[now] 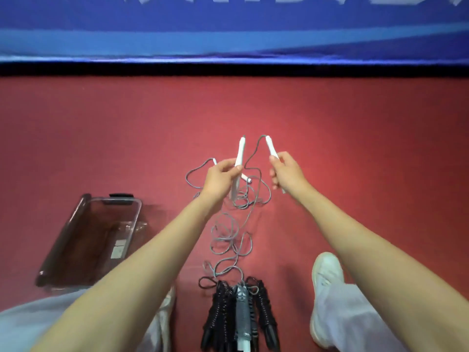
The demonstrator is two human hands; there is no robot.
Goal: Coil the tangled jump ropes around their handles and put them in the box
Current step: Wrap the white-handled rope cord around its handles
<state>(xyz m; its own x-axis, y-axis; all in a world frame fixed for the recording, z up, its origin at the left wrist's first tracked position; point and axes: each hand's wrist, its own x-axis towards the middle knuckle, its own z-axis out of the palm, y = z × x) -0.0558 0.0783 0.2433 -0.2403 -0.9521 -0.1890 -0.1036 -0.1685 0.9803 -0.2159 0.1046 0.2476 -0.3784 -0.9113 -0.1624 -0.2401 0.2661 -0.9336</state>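
**One grey rope in hand, the box not yet filled**

The left hand point(223, 174) curls its fingers and thumb round one white handle point(239, 153), and the right hand point(286, 171) grips the other white handle point(271, 148). Both are raised to the right of the box point(63, 240) and beyond it. Between and below them the grey rope point(228, 232) trails down in loose, crossing loops onto the red floor point(355, 148), to the box's right. None of it is wound on either handle yet.

Nearer the person than the tangle, also right of the box, lies a bundle of wound ropes point(238, 311), black ones and a grey one, already coiled tightly around their handles. They lie outside the box, and no rope shows inside it.

By my reading the task is partly done. Still left are untangling and winding this grey rope, then putting every bundle into the box. Small white ends show among the upper loops; whether they belong to another rope I cannot tell.
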